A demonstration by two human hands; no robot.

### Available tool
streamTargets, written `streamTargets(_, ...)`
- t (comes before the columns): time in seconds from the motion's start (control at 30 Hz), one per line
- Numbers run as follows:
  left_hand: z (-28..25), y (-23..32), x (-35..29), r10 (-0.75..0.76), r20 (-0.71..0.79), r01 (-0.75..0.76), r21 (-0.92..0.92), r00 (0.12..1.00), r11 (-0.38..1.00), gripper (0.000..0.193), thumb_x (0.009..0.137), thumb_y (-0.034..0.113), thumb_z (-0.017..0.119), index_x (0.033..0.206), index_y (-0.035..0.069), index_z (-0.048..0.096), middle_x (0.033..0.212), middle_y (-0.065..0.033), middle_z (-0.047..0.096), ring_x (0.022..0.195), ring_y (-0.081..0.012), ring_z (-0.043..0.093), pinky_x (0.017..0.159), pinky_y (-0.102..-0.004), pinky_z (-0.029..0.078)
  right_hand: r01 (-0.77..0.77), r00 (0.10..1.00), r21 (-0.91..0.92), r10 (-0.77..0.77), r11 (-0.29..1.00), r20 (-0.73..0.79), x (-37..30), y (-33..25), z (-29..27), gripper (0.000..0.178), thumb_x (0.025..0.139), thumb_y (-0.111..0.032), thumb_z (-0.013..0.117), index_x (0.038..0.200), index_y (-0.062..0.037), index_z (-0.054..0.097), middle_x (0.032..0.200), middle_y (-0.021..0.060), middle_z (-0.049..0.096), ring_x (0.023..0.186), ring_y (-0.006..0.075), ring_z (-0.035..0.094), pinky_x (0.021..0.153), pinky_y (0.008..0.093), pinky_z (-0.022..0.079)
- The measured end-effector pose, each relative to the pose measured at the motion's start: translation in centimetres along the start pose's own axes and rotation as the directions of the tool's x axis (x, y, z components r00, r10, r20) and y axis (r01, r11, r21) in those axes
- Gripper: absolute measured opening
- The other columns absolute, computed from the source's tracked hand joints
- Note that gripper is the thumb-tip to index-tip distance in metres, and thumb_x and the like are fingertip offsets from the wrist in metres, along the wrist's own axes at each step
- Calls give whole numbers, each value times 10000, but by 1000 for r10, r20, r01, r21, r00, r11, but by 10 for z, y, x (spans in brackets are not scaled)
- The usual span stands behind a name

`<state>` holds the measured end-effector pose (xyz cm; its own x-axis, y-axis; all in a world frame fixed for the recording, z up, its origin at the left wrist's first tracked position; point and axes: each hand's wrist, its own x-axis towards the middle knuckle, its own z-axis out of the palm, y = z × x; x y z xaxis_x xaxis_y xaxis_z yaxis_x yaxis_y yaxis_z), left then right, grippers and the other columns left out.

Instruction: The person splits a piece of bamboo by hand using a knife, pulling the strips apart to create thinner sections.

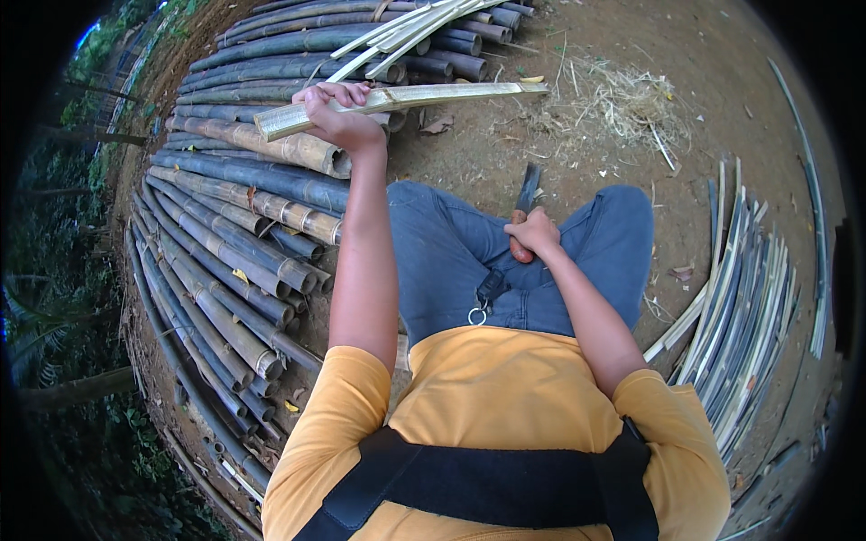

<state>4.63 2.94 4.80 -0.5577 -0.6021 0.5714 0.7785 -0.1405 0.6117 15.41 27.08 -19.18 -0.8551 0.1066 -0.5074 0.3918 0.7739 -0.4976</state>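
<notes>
My left hand point(338, 117) is stretched out in front and grips a long split piece of bamboo point(433, 97), pale on its inner face, held level above the ground. My right hand point(534, 233) rests on my lap over blue jeans and is closed on the wooden handle of a knife point(523, 203), whose dark blade points away from me toward the dirt.
A big stack of whole bamboo poles point(234, 234) lies on my left, with a few pale split strips point(406, 32) on top at the far end. A pile of thin split slats point(749, 298) lies on my right. Dry straw point(622, 104) litters the bare dirt ahead.
</notes>
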Motion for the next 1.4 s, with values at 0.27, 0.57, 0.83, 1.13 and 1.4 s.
streamTargets(0.27, -12, 4, -32, 50, -60, -46, 62, 997, 997, 178, 957, 263, 338, 858, 116, 334, 580, -43, 355, 485, -167, 389, 578, -369, 454, -408, 876, 912, 261, -48, 406, 57, 38, -38, 363, 881, -303, 404, 1117, -32, 456, 882, 119, 520, 674, 241, 566, 586, 414, 536)
streamTargets(0.57, -24, 10, -65, 74, -3, -74, -42, 997, 996, 207, 974, 255, 372, 849, 99, 320, 600, -34, 357, 496, -128, 371, 558, -321, 417, -596, 796, 790, 19, -143, 604, 55, 35, -71, 232, 877, -227, 569, 960, -42, 457, 742, 52, 520, 602, 162, 542, 531, 291, 517)
streamTargets(0.83, -57, 19, -99, 28, -30, -28, -15, 999, 999, 145, 936, 215, 336, 841, 110, 308, 576, -43, 338, 498, -156, 364, 583, -364, 407, -311, 946, 939, -41, 149, 320, -21, 8, -100, 120, 892, -77, 598, 935, 4, 521, 818, 81, 592, 712, 187, 619, 687, 336, 573)
streamTargets(1.13, -71, 32, -131, -13, 65, 16, -37, 998, 999, 185, 891, 211, 399, 764, 101, 322, 587, -48, 345, 532, -164, 363, 626, -379, 413, 57, 998, 722, -51, 689, -30, -66, -29, -142, 170, 811, -101, 653, 903, -60, 516, 630, 2, 493, 524, 75, 497, 449, 276, 421)
streamTargets(1.4, -62, 33, -127, -26, 123, 30, -36, 992, 999, 185, 901, 217, 403, 784, 104, 314, 596, -49, 355, 542, -157, 361, 612, -356, 387, 475, 868, 91, -448, 876, -213, -107, -83, -120, 210, 832, -179, 704, 963, -26, 644, 746, 222, 665, 755, 425, 666, 664, 459, 504)
